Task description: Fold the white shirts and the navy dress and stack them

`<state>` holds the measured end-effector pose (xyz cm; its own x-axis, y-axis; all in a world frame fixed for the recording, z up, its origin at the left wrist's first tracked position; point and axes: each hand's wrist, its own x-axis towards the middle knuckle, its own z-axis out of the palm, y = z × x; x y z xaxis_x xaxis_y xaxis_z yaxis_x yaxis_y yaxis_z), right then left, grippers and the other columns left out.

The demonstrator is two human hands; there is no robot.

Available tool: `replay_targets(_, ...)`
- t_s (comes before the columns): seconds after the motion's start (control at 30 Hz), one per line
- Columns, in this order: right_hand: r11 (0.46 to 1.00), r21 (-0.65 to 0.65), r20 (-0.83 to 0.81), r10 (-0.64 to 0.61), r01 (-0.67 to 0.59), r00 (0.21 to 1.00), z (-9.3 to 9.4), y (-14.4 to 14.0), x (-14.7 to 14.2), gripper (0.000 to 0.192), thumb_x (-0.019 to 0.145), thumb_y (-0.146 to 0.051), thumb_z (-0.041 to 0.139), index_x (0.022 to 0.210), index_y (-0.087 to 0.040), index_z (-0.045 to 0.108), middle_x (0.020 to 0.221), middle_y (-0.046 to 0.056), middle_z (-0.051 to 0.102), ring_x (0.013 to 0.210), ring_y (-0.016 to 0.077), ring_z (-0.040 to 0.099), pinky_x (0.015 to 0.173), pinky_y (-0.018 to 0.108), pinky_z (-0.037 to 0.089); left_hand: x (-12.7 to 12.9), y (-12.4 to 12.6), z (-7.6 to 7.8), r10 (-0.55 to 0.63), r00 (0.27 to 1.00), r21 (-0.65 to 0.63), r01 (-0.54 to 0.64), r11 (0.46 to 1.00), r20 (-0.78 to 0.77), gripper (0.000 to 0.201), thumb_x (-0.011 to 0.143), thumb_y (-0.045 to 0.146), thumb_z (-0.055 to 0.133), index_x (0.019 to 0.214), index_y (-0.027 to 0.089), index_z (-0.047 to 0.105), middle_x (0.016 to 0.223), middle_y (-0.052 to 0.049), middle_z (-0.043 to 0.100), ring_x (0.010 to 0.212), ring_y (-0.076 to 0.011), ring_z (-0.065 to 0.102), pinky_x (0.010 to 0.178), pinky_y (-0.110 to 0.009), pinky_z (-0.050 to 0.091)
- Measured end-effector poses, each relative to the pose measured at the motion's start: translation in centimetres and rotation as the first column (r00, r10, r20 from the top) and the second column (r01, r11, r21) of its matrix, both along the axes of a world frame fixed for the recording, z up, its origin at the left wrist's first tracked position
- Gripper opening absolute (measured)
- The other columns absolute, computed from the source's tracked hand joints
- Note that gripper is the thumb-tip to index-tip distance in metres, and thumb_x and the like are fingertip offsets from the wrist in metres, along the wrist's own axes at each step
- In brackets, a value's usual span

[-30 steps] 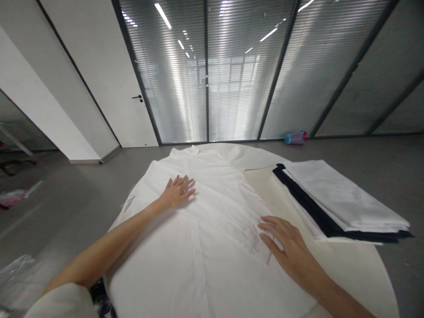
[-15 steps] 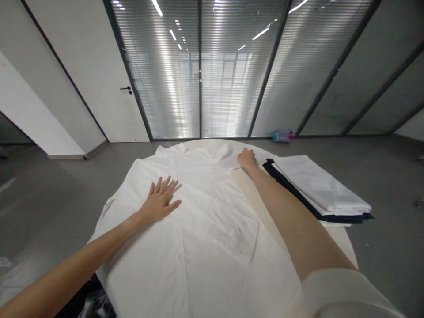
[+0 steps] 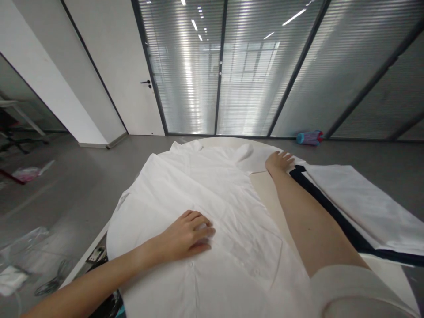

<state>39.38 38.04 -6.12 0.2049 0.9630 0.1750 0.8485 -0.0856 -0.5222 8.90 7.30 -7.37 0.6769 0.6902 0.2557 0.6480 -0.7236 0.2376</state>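
Note:
A white button-up shirt (image 3: 159, 194) lies spread over a round pale table (image 3: 261, 185), its collar at the far edge and its chest pocket at the right. My left hand (image 3: 188, 234) rests on the middle of the shirt front, beside the button placket. Its fingers are a little bent, with the thumb apart from them. At the far right, my right hand (image 3: 280, 162) lies on the outstretched short sleeve (image 3: 256, 159), palm down with fingers spread. The near part of the shirt runs out of view.
Folded white and dark garments (image 3: 361, 203) are stacked on the table's right side, close to my right forearm. Beyond stand a glass partition (image 3: 245, 88) and a white door (image 3: 132, 66). A blue and red item (image 3: 309, 138), a cable (image 3: 53, 278) and plastic wrapping (image 3: 26, 243) lie on the floor.
My left hand has moved nearer and to the right across the shirt, its fingers less spread. My right hand has slid outward along the sleeve and its fingers have opened. The view has turned left.

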Motion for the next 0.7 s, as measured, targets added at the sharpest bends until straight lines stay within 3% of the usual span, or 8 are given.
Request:
replay_targets(0.1,0.996,0.081,0.086,0.029,-0.037,0.996,1.3,-0.8,-2.3,0.043,0.098,-0.018,0.037,0.133,0.003,0.052,0.148,0.036,0.034,0.142,0.0389,0.028,0.111,0.061,0.019,1.5,0.2,-0.7,-0.063,0.997,0.114,0.069,0.991,-0.05,0.021,0.102,0.022,0.049,0.116,0.017,0.063,0.106,-0.009,0.068,0.097,-0.0209,0.062,0.085,-0.035,0.047)
replay_targets(0.2,0.96,0.011,0.092,0.276,-0.279,0.957,2.3,-2.2,-6.0,0.039,0.101,-0.024,0.037,0.122,-0.001,0.061,0.126,0.023,0.061,0.117,0.024,0.056,0.1,0.039,0.037,2.2,0.5,-1.2,-0.096,0.991,0.226,0.116,0.967,-0.096,0.023,0.104,0.019,0.044,0.111,0.014,0.065,0.095,-0.009,0.068,0.085,-0.0196,0.061,0.076,-0.033,0.046)
replay_targets(0.27,0.884,-0.087,0.052,0.464,-0.459,0.884,2.1,-4.2,-8.8,0.041,0.102,-0.038,0.043,0.103,-0.006,0.07,0.098,0.011,0.072,0.093,0.017,0.065,0.086,0.028,0.043,2.3,0.5,-1.2,-0.106,0.988,0.29,0.134,0.948,-0.109,0.023,0.104,0.018,0.044,0.108,0.012,0.065,0.09,-0.009,0.067,0.082,-0.0193,0.061,0.073,-0.033,0.045)
replay_targets(0.33,0.777,-0.192,0.018,0.613,-0.599,0.79,1.2,-7.2,-11.4,0.049,0.099,-0.053,0.049,0.082,-0.012,0.071,0.079,0.007,0.072,0.075,0.0172,0.066,0.075,0.026,0.046,2.4,0.2,-1.0,-0.1,0.987,0.332,0.136,0.933,-0.123,0.022,0.103,0.017,0.044,0.106,0.012,0.065,0.088,-0.008,0.067,0.081,-0.0193,0.061,0.071,-0.033,0.044)
replay_targets(0.4,0.64,-0.279,0.067,0.756,-0.716,0.651,-0.1,-10.5,-13.2,0.058,0.101,-0.059,0.04,0.077,-0.015,0.07,0.081,0.011,0.073,0.079,0.0223,0.067,0.076,0.031,0.047,2.5,-0.2,-0.8,-0.077,0.986,0.358,0.126,0.925,-0.147,0.021,0.103,0.016,0.045,0.105,0.012,0.065,0.087,-0.008,0.066,0.08,-0.019,0.061,0.069,-0.033,0.044)
replay_targets(0.43,0.617,-0.267,0.141,0.785,-0.74,0.603,-0.8,-12.1,-13.8,0.057,0.102,-0.058,0.038,0.081,-0.015,0.071,0.089,0.013,0.074,0.086,0.0253,0.068,0.08,0.034,0.047,2.5,-0.5,-0.8,-0.064,0.985,0.368,0.121,0.922,-0.163,0.02,0.103,0.016,0.045,0.104,0.012,0.065,0.086,-0.007,0.066,0.079,-0.0188,0.06,0.067,-0.032,0.043)
replay_targets(0.57,0.637,-0.15,0.441,0.728,-0.756,0.526,-2.7,-15.7,-14.3,0.041,0.105,-0.041,0.039,0.108,-0.013,0.068,0.116,0.018,0.068,0.109,0.03,0.062,0.094,0.043,0.041,2.6,-1.3,-0.9,-0.066,0.97,0.381,0.154,0.912,-0.232,0.021,0.102,0.017,0.047,0.086,0.015,0.062,0.078,-0.005,0.061,0.069,-0.0169,0.056,0.06,-0.029,0.04)
replay_targets(0.7,0.667,-0.156,0.474,0.698,-0.729,0.537,-2.4,-16.0,-13.8,0.04,0.106,-0.041,0.036,0.116,-0.013,0.063,0.117,0.017,0.066,0.109,0.0288,0.06,0.094,0.041,0.041,3.0,-1.9,-0.4,-0.071,0.965,0.307,0.149,0.94,-0.252,0.016,0.101,0.018,0.049,0.091,0.016,0.062,0.081,-0.006,0.062,0.071,-0.0173,0.058,0.061,-0.029,0.043)
